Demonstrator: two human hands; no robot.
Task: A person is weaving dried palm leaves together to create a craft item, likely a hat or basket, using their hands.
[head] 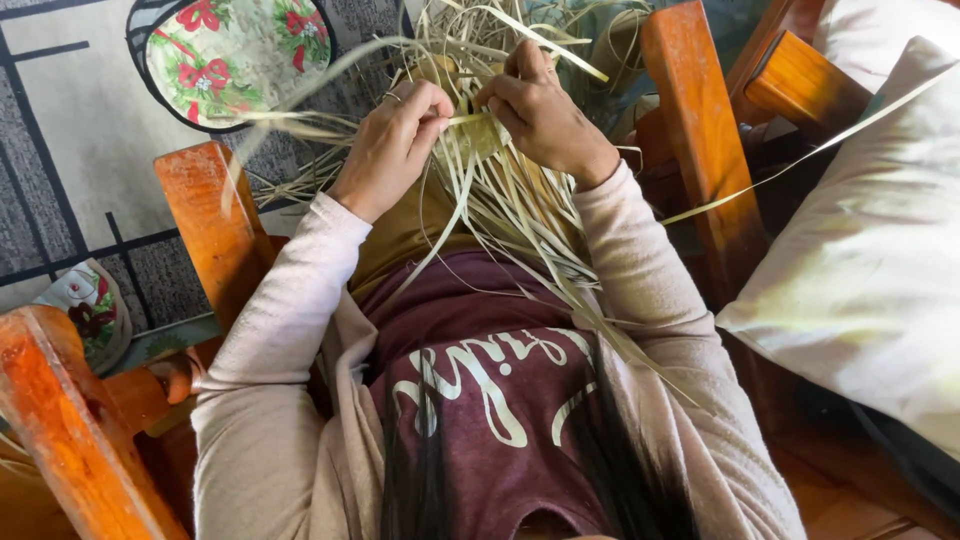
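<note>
woven strip work [478, 135], pale straw-coloured flat leaf strips, sits between the two hands, over the lap of the seated person. small plaited patch at the centre, greenish-tan, tight weave; loose ends fan out from it in every direction, long ones trailing down toward the body across the maroon shirt [480, 390], others spraying up and away beyond the fingers. one long strip [800, 155] runs off to the right of the grip, across a pale cushion [870, 260].

no packages or signs in view. printed things: a round fabric pad [235, 55] with red flowers and green leaves on a pale ground, dark edging, on the grey patterned floor mat [70, 150] up and left of the left hand; a second piece of like print [90, 310] lower left, well apart from the hands, partly hidden. white lettering on the shirt, not copied.

left hand [392, 145]: grip closed narrow, fingers curled in, thumb and forefinger pinching a strip at the left edge of the plaited patch. ring visible on one finger.

right hand [540, 110]: grip closed, fingers bent over the top of the patch, pressing strips; fingertips touching the weave, close to the left hand's.

orange-brown wooden chair arms [205, 225] either side of the hands. pale pink sleeves [290, 300] to the wrists.
</note>
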